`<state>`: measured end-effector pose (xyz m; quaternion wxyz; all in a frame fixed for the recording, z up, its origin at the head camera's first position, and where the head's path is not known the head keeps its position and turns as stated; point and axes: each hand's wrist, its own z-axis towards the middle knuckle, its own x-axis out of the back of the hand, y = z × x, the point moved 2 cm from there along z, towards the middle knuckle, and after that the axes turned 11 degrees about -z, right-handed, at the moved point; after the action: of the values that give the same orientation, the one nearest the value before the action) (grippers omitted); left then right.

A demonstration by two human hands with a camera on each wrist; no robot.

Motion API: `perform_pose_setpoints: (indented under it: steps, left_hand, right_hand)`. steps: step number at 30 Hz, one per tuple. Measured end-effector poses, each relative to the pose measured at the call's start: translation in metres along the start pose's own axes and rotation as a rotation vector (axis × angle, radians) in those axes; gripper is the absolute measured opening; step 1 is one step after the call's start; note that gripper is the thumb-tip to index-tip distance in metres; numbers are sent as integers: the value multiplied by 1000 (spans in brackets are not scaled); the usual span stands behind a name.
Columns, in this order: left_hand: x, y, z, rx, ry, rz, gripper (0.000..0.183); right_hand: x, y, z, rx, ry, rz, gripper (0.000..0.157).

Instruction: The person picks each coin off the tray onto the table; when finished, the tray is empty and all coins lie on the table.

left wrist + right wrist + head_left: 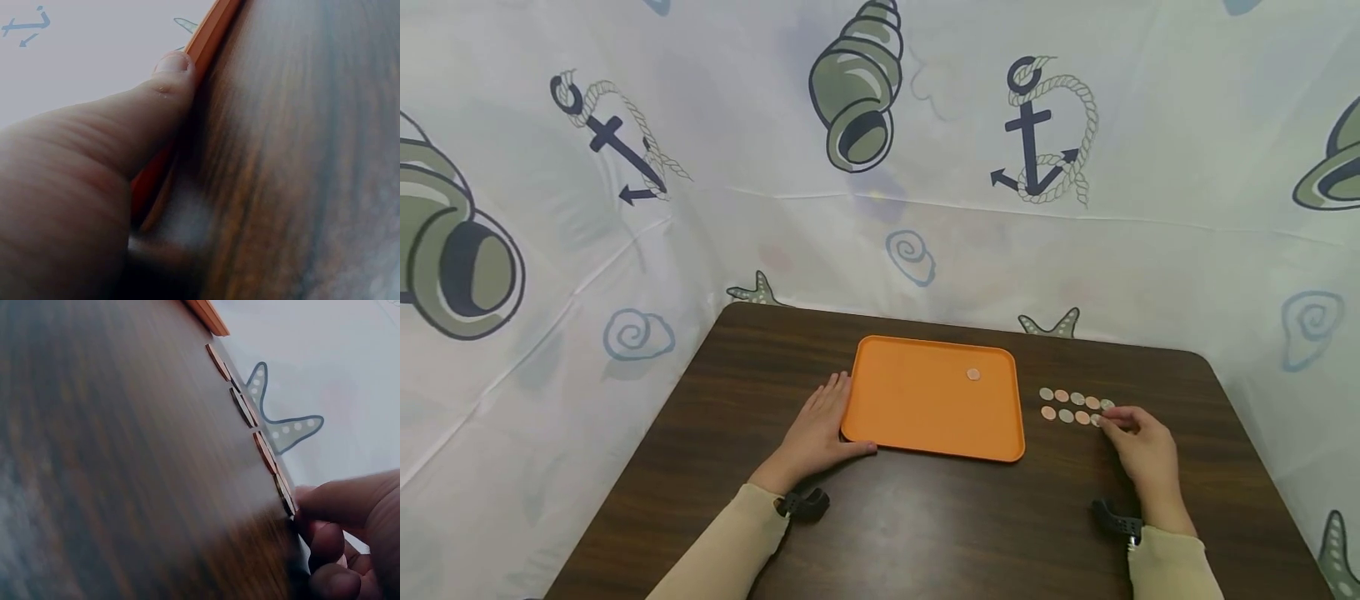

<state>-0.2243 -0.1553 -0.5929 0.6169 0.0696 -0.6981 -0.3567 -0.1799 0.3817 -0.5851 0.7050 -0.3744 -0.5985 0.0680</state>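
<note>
An orange tray [932, 400] lies on the dark wooden table, with one copper coin [973, 374] inside it toward the back right. My left hand [820, 429] rests at the tray's left end, fingers straight along that side and thumb against the near rim; the left wrist view shows the thumb [169, 81] pressed to the orange edge. To the tray's right, copper and silver coins lie flat in two rows. My right hand [1142, 446] is at their right end, thumb and forefinger bent to pinch at a silver coin [1096, 421] ending the near row.
Several other coins [1062, 396] lie between the tray and my right hand, close together. The table [895, 517] has rounded far corners, and a white cloth [940, 208] printed with shells and anchors hangs behind it. Each wrist wears a black band.
</note>
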Motion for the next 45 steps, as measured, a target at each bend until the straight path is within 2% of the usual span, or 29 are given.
perform_pose_setpoints:
  steps: [4,8,12,15,17,20,23,25,28,32,35,40,43,45]
  left_hand:
    - [0,-3,-2,7,-3,5,133]
    - [1,-1,-1,-3,-4,4,133]
    - [1,0,0,-8,7,-3,134]
    - [-1,-2,0,-11,8,-5,135]
    - [-1,-2,0,-9,5,0,135]
    - [-1,-2,0,-6,9,-4,136]
    - [-1,-1,2,-9,21,-9,136]
    - [-1,-1,3,-13,24,-8,135]
    - [-2,-1,3,-12,20,10,135]
    - [0,2,1,0,4,5,135]
    - [1,3,1,3,-7,3,135]
    - [1,2,2,-7,-1,12,135]
    - [0,0,2,-3,-2,14,135]
    - [0,0,2,-2,-2,14,135]
  right_hand:
    - [-2,1,-1,-85,-33,147,38]
    - [1,1,-3,-157,-21,313,25]
    - [4,-8,-7,-174,35,437,10]
    - [6,-30,-16,-145,42,466,12]
    - [6,-54,-22,-91,-27,452,20]
    - [2,-97,-28,23,-239,400,34]
    - [-9,-136,-27,151,-425,337,42]
    - [-22,-155,-23,205,-506,304,46]
    - [-45,-171,-12,234,-590,268,53]
    - [-75,-176,3,210,-656,193,57]
    - [-87,-175,12,180,-665,140,54]
    - [-88,-175,19,115,-651,154,49]
    - [-88,-175,18,113,-644,156,46]
    - [-90,-176,16,139,-614,113,42]
